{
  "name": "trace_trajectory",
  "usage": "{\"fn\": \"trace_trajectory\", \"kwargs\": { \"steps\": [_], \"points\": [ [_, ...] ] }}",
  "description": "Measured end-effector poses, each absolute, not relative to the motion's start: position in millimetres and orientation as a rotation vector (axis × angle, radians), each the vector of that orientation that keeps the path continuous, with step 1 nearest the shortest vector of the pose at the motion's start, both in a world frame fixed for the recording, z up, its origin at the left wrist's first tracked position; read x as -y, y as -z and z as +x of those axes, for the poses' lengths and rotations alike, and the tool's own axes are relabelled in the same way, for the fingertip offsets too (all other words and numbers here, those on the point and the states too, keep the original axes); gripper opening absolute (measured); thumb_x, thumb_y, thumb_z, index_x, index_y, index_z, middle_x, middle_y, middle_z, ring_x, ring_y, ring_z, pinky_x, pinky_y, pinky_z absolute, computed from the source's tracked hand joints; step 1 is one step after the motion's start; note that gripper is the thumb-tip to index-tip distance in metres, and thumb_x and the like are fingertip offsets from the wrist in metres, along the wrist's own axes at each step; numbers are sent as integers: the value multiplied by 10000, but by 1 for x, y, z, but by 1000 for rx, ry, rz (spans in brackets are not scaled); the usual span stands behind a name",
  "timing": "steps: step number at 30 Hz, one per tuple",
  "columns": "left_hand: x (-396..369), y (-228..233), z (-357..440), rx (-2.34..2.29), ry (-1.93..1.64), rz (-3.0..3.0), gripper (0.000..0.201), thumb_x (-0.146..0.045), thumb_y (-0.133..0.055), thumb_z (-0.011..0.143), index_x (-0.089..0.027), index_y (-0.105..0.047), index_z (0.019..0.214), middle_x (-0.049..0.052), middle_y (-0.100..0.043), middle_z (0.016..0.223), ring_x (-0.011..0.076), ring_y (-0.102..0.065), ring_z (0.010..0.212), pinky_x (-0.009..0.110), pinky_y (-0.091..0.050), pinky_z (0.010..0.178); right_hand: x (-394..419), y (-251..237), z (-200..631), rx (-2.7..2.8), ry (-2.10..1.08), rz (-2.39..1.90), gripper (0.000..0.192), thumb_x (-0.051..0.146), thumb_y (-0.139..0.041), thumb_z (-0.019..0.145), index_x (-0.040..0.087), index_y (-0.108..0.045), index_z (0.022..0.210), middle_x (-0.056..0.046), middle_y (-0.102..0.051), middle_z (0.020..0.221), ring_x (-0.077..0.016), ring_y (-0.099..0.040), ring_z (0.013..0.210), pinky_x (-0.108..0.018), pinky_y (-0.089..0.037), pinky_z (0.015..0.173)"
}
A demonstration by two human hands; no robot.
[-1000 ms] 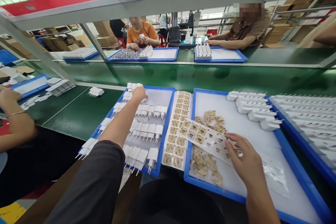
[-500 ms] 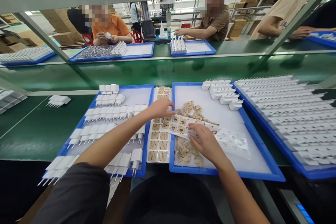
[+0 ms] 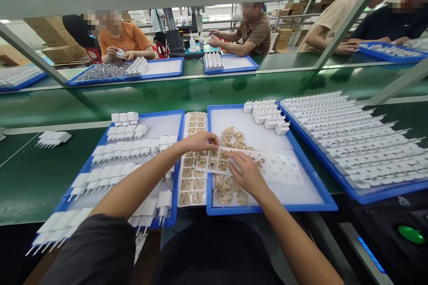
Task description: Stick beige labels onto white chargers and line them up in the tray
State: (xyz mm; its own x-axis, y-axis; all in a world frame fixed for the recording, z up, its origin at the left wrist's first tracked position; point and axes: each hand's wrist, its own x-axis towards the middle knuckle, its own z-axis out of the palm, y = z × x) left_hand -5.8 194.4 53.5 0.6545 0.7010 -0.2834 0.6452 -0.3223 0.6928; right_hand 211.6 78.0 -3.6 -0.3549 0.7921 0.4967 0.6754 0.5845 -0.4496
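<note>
Since a second ago, the left hand (image 3: 200, 141) has come back from the far end of the plug tray and now rests on the sticker sheet (image 3: 230, 161), and the right hand (image 3: 245, 173) has slid in closer to it. Left fingers are bent down and pinch at the top edge of the sheet, near its left end. Right fingers lie flat and spread on the sheet and press it down, a little to the right of the left hand. That sheet lies slanted across the left wall of the middle blue tray (image 3: 301, 207), with its right part see-through and bare. Under it, inside the tray, sits a heap of loose tan stickers (image 3: 230, 187). Just left of the tray, squeezed between two blue walls, lies a second sheet of tan stickers (image 3: 192, 182). Next to that is the left blue tray (image 3: 177, 113), full of rows of white plugs (image 3: 130, 147) with prongs pointing toward the person; some plugs hang over its near edge. A small bunch of white plugs (image 3: 265, 116) sits at the far corner of the middle tray, and the white floor between them and the hands is bare. On the right, a third blue tray (image 3: 361, 196) touches the middle one. Across the green belt (image 3: 200, 93), other people work at more trays. No writing on the stickers is big enough to read.
</note>
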Motion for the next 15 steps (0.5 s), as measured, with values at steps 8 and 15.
{"fn": "trace_trajectory", "kwargs": {
  "steps": [8,15],
  "points": [
    [-173,-66,3,-869,-195,1750,389,-460,-706,828,-168,-644,1078,28,-719,774,86,-463,534,214,-337,515,-80,-10,208,1949,-167,-1076,200,183,-518,1006,236,-677,1116,-77,-690,962,-220,-679,915,-366,-582,810],
    [-171,-70,8,-835,-183,1580,432,-394,-805,752,-166,-637,1078,8,-711,783,49,-330,488,204,-232,482,-77,-14,210,1904,-224,-1056,177,214,-520,1000,245,-691,963,-66,-675,907,-214,-655,850,-367,-558,771]
  ]
}}
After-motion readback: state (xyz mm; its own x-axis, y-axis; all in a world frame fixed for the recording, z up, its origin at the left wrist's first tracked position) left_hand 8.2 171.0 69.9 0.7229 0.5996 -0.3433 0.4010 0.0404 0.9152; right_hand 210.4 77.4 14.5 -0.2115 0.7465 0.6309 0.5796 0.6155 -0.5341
